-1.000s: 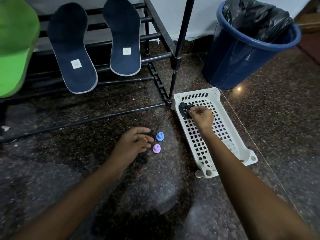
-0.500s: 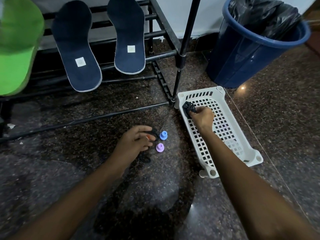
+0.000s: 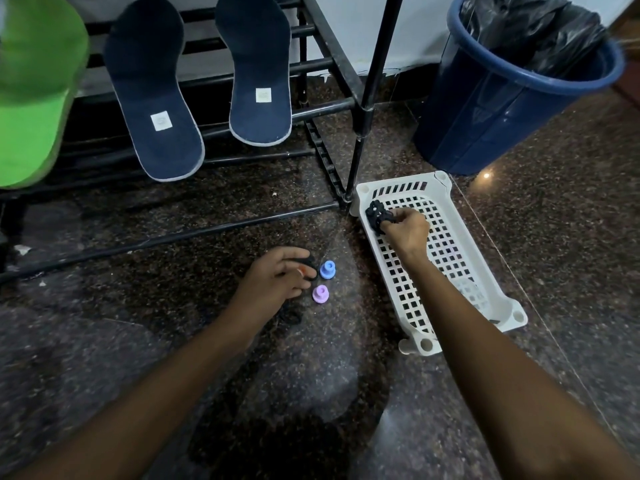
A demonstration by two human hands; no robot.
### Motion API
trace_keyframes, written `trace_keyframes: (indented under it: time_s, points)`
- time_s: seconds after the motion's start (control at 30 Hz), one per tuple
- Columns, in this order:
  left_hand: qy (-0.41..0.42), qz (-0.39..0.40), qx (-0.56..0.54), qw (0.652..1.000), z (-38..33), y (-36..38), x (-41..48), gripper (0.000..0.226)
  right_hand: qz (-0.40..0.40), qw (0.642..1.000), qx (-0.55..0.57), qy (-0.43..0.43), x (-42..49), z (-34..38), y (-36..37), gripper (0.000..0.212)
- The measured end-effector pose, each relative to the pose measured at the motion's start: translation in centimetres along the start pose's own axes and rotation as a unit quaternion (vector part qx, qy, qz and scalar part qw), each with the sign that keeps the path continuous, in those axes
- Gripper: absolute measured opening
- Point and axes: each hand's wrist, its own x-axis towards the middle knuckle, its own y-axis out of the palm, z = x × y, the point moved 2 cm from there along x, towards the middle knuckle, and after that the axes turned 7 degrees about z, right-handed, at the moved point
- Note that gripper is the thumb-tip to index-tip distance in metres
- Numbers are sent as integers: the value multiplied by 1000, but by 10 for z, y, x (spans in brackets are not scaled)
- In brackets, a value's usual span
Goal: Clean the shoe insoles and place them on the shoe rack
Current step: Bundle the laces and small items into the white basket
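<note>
The main part of the task looks done. The left insole and the right insole, both navy, lie side by side across the bars of the rack, sloped with the heel ends low and near the front edge of the rack. Whether they are really clean I cannot tell; no dirt shows on them. At the left edge of the rack is a green thing, which may be one more insole, but it is blurred.

What is left seems to be only tidying. The right hand is inside the white basket at its far-left corner, and the fingers are curled tight around a dark wad, perhaps the cleaning cloth. The left hand rests on the floor, and its fingers are bent around a small black thing with an orange spot. Just beside it stand a blue cap and a purple cap, apart from each other. I judge these small things are to go into the basket. A blue bin stands beyond the basket.
</note>
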Motion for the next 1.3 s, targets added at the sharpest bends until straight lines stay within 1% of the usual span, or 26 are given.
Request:
trace_keyframes:
  time_s: [0.03, 0.07, 0.13, 0.17, 0.3, 0.4, 0.47, 0.5, 0.6, 0.67, 0.83, 0.93, 1.03, 1.13, 1.23, 1.3]
  points:
    - [0, 1, 0, 1000, 0, 0, 0, 25, -11, 1000, 5, -4, 2, 0, -1, 20]
    - [0, 2, 1, 1000, 0, 1, -1, 25, -21, 1000, 14, -2, 3, 0, -2, 20]
    - [0, 3, -1, 1000, 1, 1, -1, 25, -43, 999, 28, 1, 3, 1, -7, 13]
    - [0, 2, -3, 1000, 1, 1, -2, 25, -55, 998, 25, 0, 3, 1, -8, 14]
    - [-1, -3, -9, 1000, 2, -1, -2, 24, -101, 993, -55, -19, 2, -1, -8, 22]
    - [-2, -4, -9, 1000, 2, -3, -3, 22, -116, 988, -97, -33, -2, 1, -3, 31]
    - [-3, -7, -9, 1000, 1, -3, -3, 21, -105, 984, -134, -56, -4, 4, 0, 38]
    - [-3, -9, -10, 1000, 1, -4, -2, 21, -94, 979, -165, -67, -4, 6, 1, 38]
    - [-2, -11, -12, 1000, 1, -5, -2, 22, -56, 962, -256, -74, -3, 7, 5, 24]
    - [-2, -10, -11, 1000, 2, -5, -2, 22, -41, 957, -276, -76, -3, 7, 6, 21]
    - [2, -5, -13, 1000, 4, -4, -2, 22, 3, 953, -285, -101, -13, 10, 8, 28]
    - [4, 1, -12, 1000, 4, -2, -1, 22, 5, 951, -279, -136, -19, 8, 7, 31]
    - [4, 3, -15, 1000, 4, -2, -1, 23, 2, 941, -302, -150, -21, 6, 6, 32]
    - [0, 3, -19, 1000, 5, -2, -2, 23, 0, 945, -301, -130, -17, 6, 5, 30]
    - [1, 3, -17, 1000, 5, -2, -2, 25, -20, 947, -304, -104, -10, 9, 6, 27]
    - [1, 2, -19, 1000, 5, -3, -1, 25, -20, 960, -270, -77, -5, 11, 5, 26]
